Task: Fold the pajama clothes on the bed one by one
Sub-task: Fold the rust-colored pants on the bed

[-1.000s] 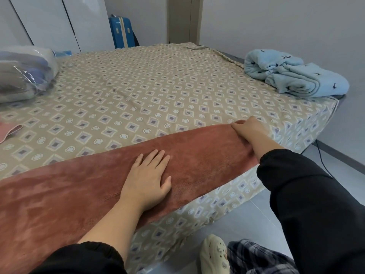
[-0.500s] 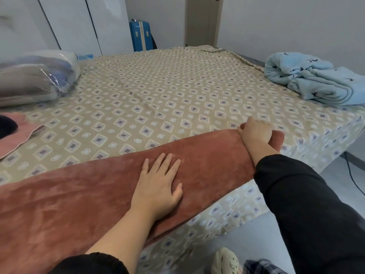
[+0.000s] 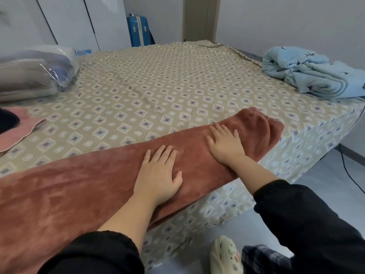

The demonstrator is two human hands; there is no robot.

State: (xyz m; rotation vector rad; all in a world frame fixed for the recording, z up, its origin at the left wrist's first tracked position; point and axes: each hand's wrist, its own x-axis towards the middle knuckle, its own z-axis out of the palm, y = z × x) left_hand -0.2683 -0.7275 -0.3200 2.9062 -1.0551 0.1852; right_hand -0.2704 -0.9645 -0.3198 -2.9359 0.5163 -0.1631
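Both grips are lying flat and open, holding nothing: the left grip [image 3: 158, 180] is pressing palm-down on the middle of the brown pajama piece [image 3: 69, 190], and the right grip [image 3: 225, 145] is pressing just beside it, toward the right end, fingers spread and straight. The brown piece is stretching as one long band along the near edge of the bed [image 3: 158, 86], its long axis running from lower left up to the right, and its near side is riding the mattress edge and slightly overhanging it. Its right end [image 3: 264, 131] is sitting doubled up in a rounded hump just past the right fingertips, so the right grip is the nearer one to take that end, while the left is sitting well placed to pin the middle as a hinge. A fold would probably be travelling along the band, right to left, over the left grip. Beyond the band the sheet is lying bare for a wide stretch, giving room to push or swing cloth away from the body. A blue pajama pile [image 3: 308, 74] is resting at the far right corner, a pink garment [image 3: 19, 131] at the left edge, and a bagged bundle [image 3: 33, 74] at the far left, all well apart from the band. The chief risk, in my judgement, is the overhanging side sliding off toward the floor.
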